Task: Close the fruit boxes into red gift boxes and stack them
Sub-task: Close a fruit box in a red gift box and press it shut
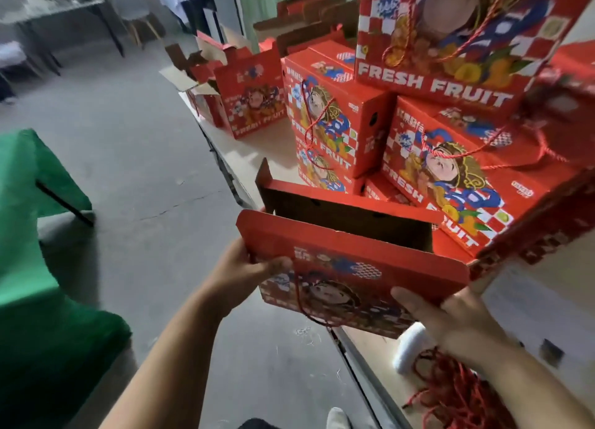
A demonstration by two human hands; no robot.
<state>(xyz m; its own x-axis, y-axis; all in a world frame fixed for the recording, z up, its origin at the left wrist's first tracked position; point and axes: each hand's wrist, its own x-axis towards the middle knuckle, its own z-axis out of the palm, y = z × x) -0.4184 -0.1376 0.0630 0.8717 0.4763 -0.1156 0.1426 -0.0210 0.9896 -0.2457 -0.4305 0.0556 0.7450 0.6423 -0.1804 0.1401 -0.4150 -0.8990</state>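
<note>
I hold a red gift box (347,267) with its top flaps open over the table's front edge, so its brown inside shows. My left hand (244,277) grips its left side, thumb curled over the printed front. My right hand (450,316) lies flat against the box's lower right front with fingers straight. Behind it, a stack of closed red "FRESH FRUIT" gift boxes (450,171) with red rope handles rises on the table, the highest box (450,36) at the top right.
More open red boxes (248,97) stand at the table's far end. A white roll (409,348) and a heap of red rope (450,396) lie on the table (257,151) near me. A green chair (38,267) stands left on the grey floor.
</note>
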